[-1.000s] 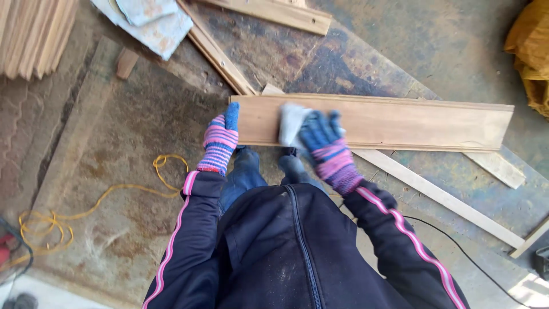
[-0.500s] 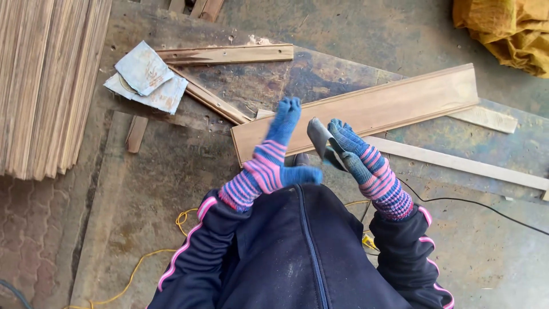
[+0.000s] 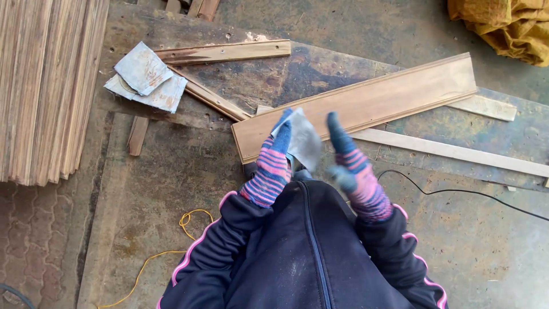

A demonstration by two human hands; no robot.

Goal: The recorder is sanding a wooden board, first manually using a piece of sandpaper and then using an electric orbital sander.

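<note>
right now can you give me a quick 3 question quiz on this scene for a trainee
1. True or false: the left hand pinches a grey sheet of sandpaper.
2. What lies right beyond the hands? A) a long wooden board B) a metal pipe C) a glass pane
3. Fill in: more grey sheets lie to the ____ of the long wooden board.

Key: 1 true. 2 A. 3 left. The right hand is blurred beside the sandpaper, so its contact is unclear.
</note>
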